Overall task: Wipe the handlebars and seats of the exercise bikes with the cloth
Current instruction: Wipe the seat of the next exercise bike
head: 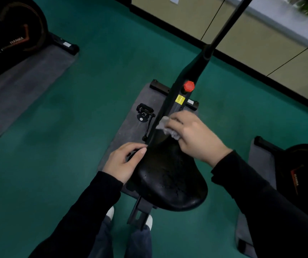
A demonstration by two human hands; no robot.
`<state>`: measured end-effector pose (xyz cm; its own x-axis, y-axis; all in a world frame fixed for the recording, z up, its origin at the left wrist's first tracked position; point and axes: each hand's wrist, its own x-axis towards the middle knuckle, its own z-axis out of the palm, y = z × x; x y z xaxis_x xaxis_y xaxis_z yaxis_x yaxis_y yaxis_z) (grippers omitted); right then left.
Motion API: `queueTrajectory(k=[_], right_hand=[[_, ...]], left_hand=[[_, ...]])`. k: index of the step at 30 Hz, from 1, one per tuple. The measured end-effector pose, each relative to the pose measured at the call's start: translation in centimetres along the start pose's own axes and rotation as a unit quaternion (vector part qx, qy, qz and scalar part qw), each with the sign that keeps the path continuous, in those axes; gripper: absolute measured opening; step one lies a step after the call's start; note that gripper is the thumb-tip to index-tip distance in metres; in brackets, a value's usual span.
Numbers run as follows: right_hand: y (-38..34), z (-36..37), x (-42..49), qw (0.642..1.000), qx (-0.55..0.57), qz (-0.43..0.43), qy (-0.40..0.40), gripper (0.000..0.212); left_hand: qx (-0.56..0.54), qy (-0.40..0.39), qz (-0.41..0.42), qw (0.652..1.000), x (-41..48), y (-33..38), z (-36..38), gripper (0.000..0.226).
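Right hand (196,135) grips cloth (163,124) on seat (168,179) — flywheel (19,25) reads HANMA.

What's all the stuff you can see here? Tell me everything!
black padded bike seat: one, black, centre
crumpled grey cloth: one, grey, on the seat's nose
round red knob: one, red, on the frame beyond the seat
yellow sticker: one, yellow, below the knob
black pedal: one, black, left of the frame
grey floor mats: three, grey, under the bikes
green floor: one, green, all round
white shoes: two, white, bottom
left hand: one, holds the seat's left edge
right hand: one, grips the cloth
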<state>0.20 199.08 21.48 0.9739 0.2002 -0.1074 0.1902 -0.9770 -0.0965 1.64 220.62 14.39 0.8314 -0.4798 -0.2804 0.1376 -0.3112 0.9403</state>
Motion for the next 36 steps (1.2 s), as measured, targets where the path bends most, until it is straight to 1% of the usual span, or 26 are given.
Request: queueTrajectory(k=[2, 4, 5, 7, 9, 10, 12, 15, 16, 17, 19, 21, 22, 24, 26, 27, 28, 29, 31, 32, 33, 36], right_hand=[[-1.1, 0.9, -1.7, 0.997, 0.062, -0.009, 0.032, 0.032], [-0.9, 1.5, -2.7, 0.991, 0.116, -0.018, 0.060, 0.039], [-0.4, 1.6, -2.9, 0.986, 0.141, -0.003, 0.085, 0.041], [0.9, 1.7, -2.8, 0.965, 0.204, 0.077, 0.145, 0.039], [1.4, 1.8, -2.6, 0.925, 0.277, 0.170, 0.197, 0.034], [1.4, 1.9, -2.6, 0.907, 0.305, 0.199, 0.211, 0.031], [0.9, 2.3, -2.9, 0.888, 0.336, 0.216, 0.226, 0.028], [0.3, 2.6, -3.0, 0.870, 0.373, 0.226, 0.231, 0.040], [0.4, 2.6, -2.6, 0.863, 0.380, 0.231, 0.241, 0.040], [0.7, 2.5, -2.1, 0.858, 0.383, 0.234, 0.250, 0.035], [1.5, 2.4, -1.2, 0.859, 0.371, 0.237, 0.262, 0.019], [1.9, 2.5, -1.1, 0.867, 0.359, 0.223, 0.263, 0.018], [1.8, 2.8, -1.5, 0.878, 0.343, 0.206, 0.264, 0.019], [1.0, 3.4, -2.5, 0.909, 0.289, 0.144, 0.264, 0.019], [0.8, 3.6, -2.8, 0.937, 0.250, 0.068, 0.236, 0.016], [1.3, 3.3, -2.5, 0.945, 0.241, 0.051, 0.216, 0.015], [1.9, 2.8, -2.0, 0.949, 0.237, 0.057, 0.202, 0.015], [2.6, 2.4, -1.4, 0.946, 0.241, 0.082, 0.199, 0.015], [3.2, 1.8, -0.9, 0.931, 0.264, 0.137, 0.212, 0.014], [2.8, 1.9, -1.2, 0.929, 0.263, 0.141, 0.219, 0.013], [2.1, 2.3, -1.6, 0.935, 0.249, 0.124, 0.222, 0.012], [0.1, 3.5, -3.1, 0.961, 0.207, 0.003, 0.185, 0.013]], left_hand=[[-0.005, -0.010, 0.001, 1.000, 0.4, 0.3, 0.3, 0.017], [-0.003, -0.023, 0.006, 1.000, 0.9, 0.5, 0.5, 0.017], [0.000, -0.031, 0.007, 0.999, 1.1, 0.5, 0.6, 0.016], [0.009, -0.046, 0.006, 0.999, 1.5, 0.4, 0.5, 0.015], [0.016, -0.055, 0.003, 0.998, 1.7, 0.3, 0.4, 0.013], [0.018, -0.058, 0.003, 0.998, 1.8, 0.2, 0.4, 0.013], [0.016, -0.058, 0.007, 0.998, 1.9, 0.2, 0.5, 0.013], [0.009, -0.053, 0.023, 0.998, 1.8, 0.2, 0.7, 0.020], [0.009, -0.053, 0.029, 0.998, 1.8, 0.2, 0.7, 0.024], [0.009, -0.053, 0.033, 0.998, 1.8, 0.2, 0.7, 0.026], [0.009, -0.055, 0.036, 0.998, 1.9, 0.1, 0.6, 0.030], [0.011, -0.059, 0.035, 0.998, 2.0, 0.1, 0.6, 0.032], [0.011, -0.060, 0.036, 0.998, 2.0, 0.1, 0.5, 0.033], [0.011, -0.061, 0.038, 0.997, 2.0, 0.1, 0.6, 0.030], [0.014, -0.064, 0.040, 0.997, 2.0, 0.1, 0.5, 0.026], [0.015, -0.065, 0.040, 0.997, 2.0, 0.2, 0.6, 0.026], [0.014, -0.064, 0.039, 0.997, 2.0, 0.2, 0.6, 0.026], [0.012, -0.063, 0.037, 0.997, 2.0, 0.3, 0.6, 0.027], [0.009, -0.065, 0.035, 0.997, 1.9, 0.3, 0.6, 0.027], [0.009, -0.066, 0.035, 0.997, 1.8, 0.2, 0.6, 0.026], [0.009, -0.066, 0.035, 0.997, 1.8, 0.1, 0.6, 0.023], [0.015, -0.066, 0.032, 0.997, 1.8, -0.1, 0.5, 0.019]])
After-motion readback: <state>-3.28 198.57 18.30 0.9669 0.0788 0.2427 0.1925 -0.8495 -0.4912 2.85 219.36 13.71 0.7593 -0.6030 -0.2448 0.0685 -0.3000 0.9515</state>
